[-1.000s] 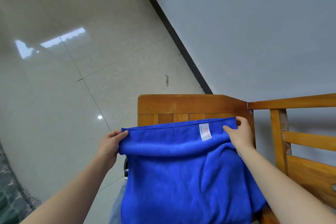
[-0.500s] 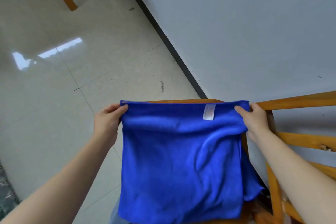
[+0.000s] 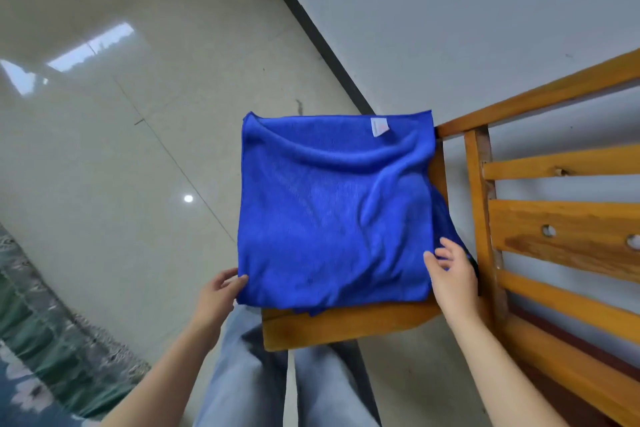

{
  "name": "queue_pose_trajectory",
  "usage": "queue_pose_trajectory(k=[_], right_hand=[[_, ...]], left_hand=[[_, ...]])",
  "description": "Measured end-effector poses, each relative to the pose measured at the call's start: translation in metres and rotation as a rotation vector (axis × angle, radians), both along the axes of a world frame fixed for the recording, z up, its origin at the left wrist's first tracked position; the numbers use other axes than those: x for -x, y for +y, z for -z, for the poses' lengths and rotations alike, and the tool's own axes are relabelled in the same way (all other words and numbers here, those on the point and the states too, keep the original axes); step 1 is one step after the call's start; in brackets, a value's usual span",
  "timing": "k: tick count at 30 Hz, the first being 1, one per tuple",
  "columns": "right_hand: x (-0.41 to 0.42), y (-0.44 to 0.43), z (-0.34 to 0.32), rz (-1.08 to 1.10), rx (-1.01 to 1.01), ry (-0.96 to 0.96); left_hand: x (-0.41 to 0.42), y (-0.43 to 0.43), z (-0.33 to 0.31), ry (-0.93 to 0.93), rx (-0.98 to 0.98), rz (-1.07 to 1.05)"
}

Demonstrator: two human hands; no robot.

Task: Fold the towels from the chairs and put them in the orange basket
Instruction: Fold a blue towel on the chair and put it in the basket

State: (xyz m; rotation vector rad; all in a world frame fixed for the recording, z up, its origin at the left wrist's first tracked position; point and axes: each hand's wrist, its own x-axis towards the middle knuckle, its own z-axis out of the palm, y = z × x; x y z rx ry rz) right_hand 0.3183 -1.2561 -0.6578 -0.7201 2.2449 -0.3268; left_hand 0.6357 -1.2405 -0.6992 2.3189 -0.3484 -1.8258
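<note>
Blue towel point(image 3: 332, 218) down flat on the chair point(image 3: 346, 326) seat, folded into a rough square, and it covers nearly the whole seat, with only the near wooden edge showing below it. Its left side hangs out past the seat, over the floor point(image 3: 121, 149). There is a white label point(image 3: 379, 126) up at the far edge, towards the right corner, and a soft ridge of cloth sags across just under it. Left grip point(image 3: 221, 291) is at the near-left corner: thumb tip touching the towel's edge, fingers curled beside it, but whether any cloth is pinched between them I cannot tell. Right grip point(image 3: 453, 281) is at the near-right corner: fingers spread and loose, thumb lying on top of the cloth, the other fingers reaching over the right edge, where a lower layer of blue peeks out. To the right stands the chair's slatted frame point(image 3: 561, 232), close to the grey wall point(image 3: 450, 28), with a dark skirting point(image 3: 311, 31) running along the wall's foot. A green patterned rug point(image 3: 34, 322) lies at the lower left, and the person's jeans point(image 3: 249, 381) show between the forearms, just under the seat's near edge.
</note>
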Motion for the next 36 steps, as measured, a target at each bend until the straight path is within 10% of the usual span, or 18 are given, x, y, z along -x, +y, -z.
queue_pose_trajectory(k=[17, 36], right_hand=[[0.011, 0.057, 0.020, 0.280, -0.258, -0.211], [0.014, 0.094, -0.002, 0.843, 0.114, -0.262]], left_hand=[[-0.014, 0.026, -0.004, -0.042, -0.002, 0.020], [-0.014, 0.058, -0.029, -0.214, 0.378, 0.082]])
